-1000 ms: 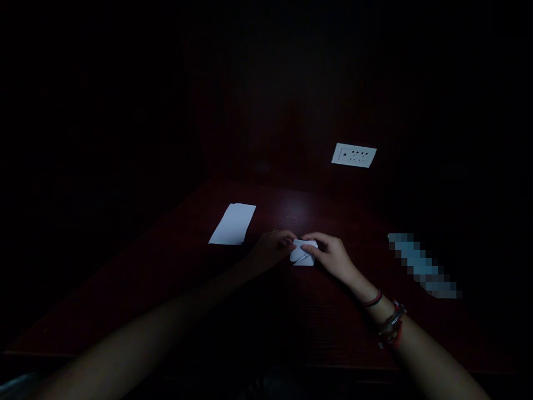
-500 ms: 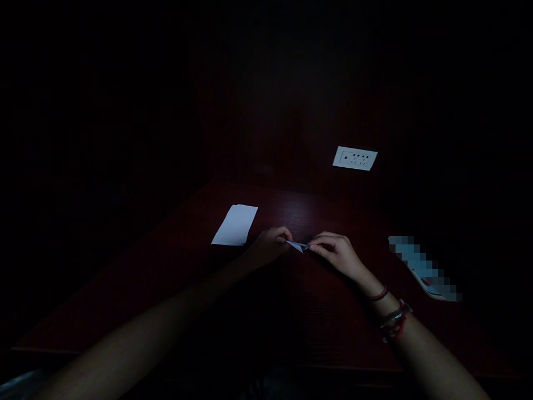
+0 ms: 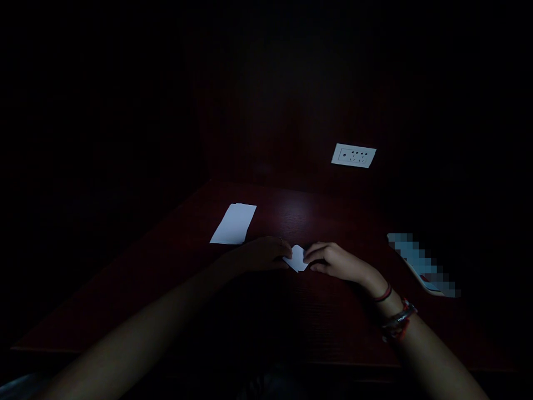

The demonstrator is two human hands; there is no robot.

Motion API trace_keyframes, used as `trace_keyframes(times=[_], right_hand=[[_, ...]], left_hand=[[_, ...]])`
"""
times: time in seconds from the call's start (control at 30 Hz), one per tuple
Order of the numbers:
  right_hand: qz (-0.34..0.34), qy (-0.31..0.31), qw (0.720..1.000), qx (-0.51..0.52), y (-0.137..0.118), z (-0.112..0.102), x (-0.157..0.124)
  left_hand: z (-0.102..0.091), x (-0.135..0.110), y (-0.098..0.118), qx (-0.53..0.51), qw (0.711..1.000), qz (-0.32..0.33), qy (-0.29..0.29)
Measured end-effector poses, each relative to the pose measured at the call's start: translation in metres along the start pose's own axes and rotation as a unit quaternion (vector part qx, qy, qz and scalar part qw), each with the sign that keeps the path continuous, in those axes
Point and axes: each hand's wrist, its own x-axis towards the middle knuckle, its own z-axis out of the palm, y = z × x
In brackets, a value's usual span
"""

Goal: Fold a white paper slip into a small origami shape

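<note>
A small folded piece of white paper [image 3: 297, 259] is between my two hands, low over the dark red table [image 3: 266, 322]. On its left edge, the fingers of my left hand [image 3: 268, 253] are closed. My right hand [image 3: 333, 260] grips the opposite edge with its fingertips, the thumb a little lower. The paper shows a broad, flat face with angled corners and a point toward me. Deep shadow hides part of my left hand's fingers.
White paper sheets [image 3: 234, 224] lie stacked beyond my left hand. At the right is a phone-like flat object [image 3: 420, 265], its face pixelated. A white wall socket [image 3: 353, 155] is set in the dark wall behind the table. The surroundings are very dark.
The folded paper has turned from a thin, edge-on shape to a broad face toward me. Both hands have come slightly nearer to me, and the view has shifted a little.
</note>
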Motion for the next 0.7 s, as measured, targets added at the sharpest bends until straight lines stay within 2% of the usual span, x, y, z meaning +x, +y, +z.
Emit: trace_keyframes(times=[0.27,0.47,0.57,0.7], right_hand=[[0.000,0.016,1.000,0.006,0.004,0.006,0.000],[-0.013,0.016,1.000,-0.006,0.004,0.006,0.001],[-0.005,0.026,1.000,0.000,0.003,0.005,0.001],[0.049,0.069,0.996,0.027,0.005,0.009,0.002]], left_hand=[[0.001,0.008,0.019,0.091,0.996,-0.021,-0.004],[0.005,0.013,0.022,0.136,0.991,-0.008,-0.010],[0.007,0.013,0.022,0.130,0.991,-0.005,-0.010],[0.010,0.013,0.019,0.060,0.997,-0.048,0.032]])
